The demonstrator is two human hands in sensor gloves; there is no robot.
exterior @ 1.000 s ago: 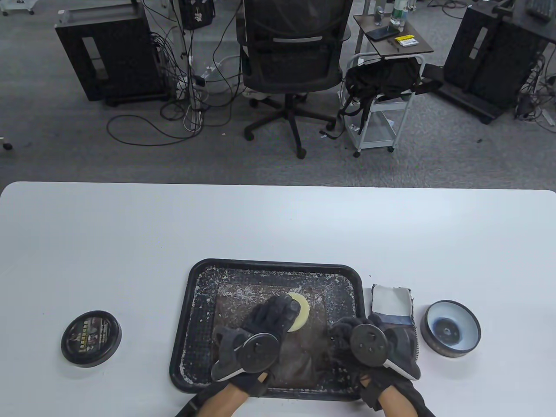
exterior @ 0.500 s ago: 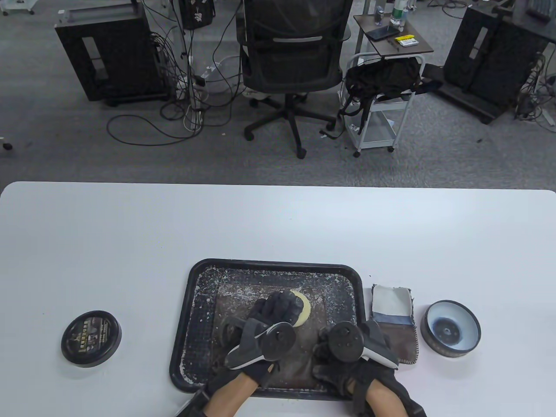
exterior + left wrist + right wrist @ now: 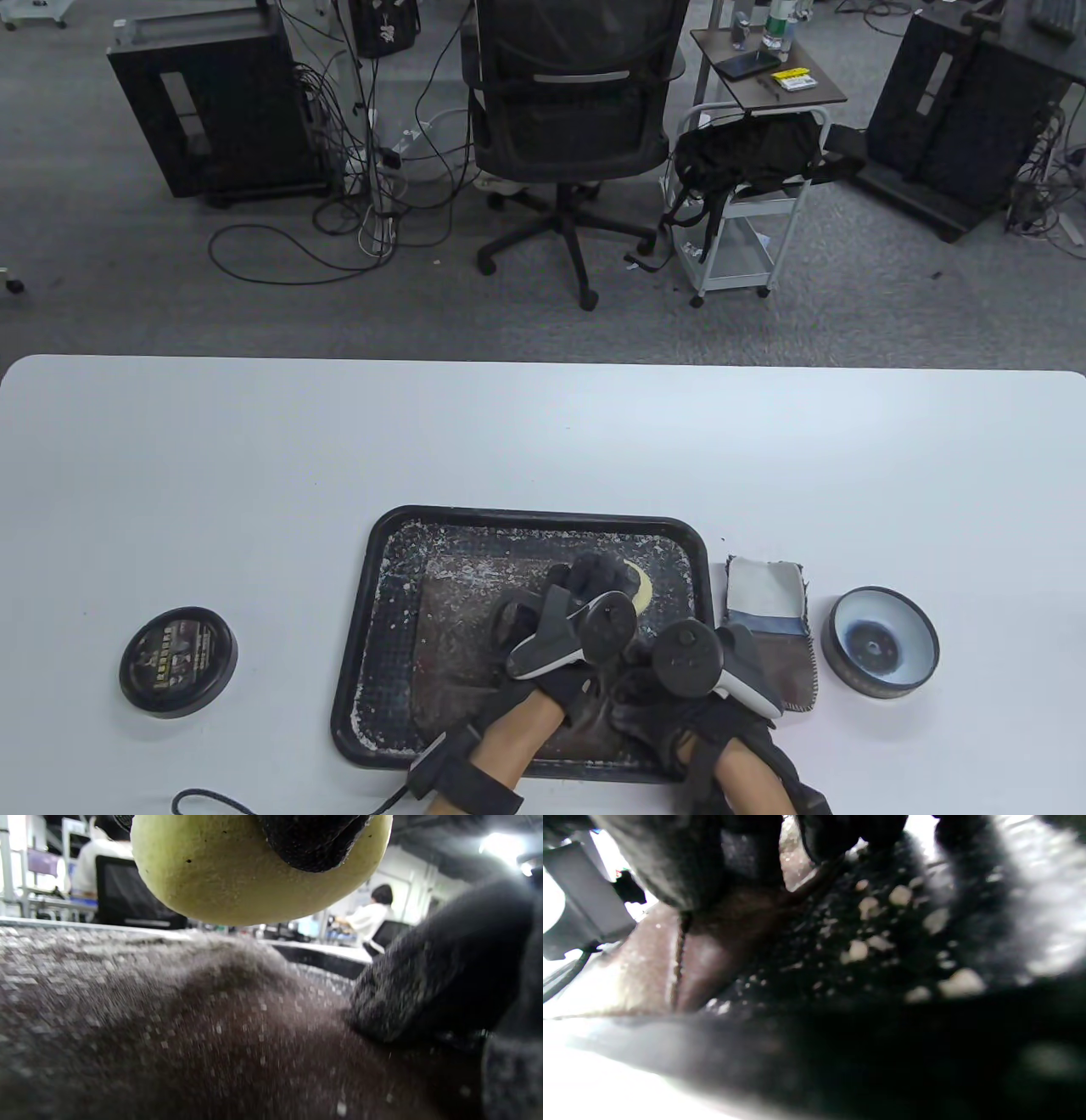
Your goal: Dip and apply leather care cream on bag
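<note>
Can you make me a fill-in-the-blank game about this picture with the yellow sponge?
1. The left hand presses a round ______ sponge onto the brown leather bag.
2. The bag lies in a black ______.
3. The closed black lid sits on the table to the ______ of it.
4. The open cream tin sits to the ______, past the folded cloth.

Missing words: yellow; tray; left; right

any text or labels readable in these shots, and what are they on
No text can be read in any view.
Black round lid left of the tray: printed label with pictures, lettering too small to read.
Yellow packet on the far side table: print too small to read.
</note>
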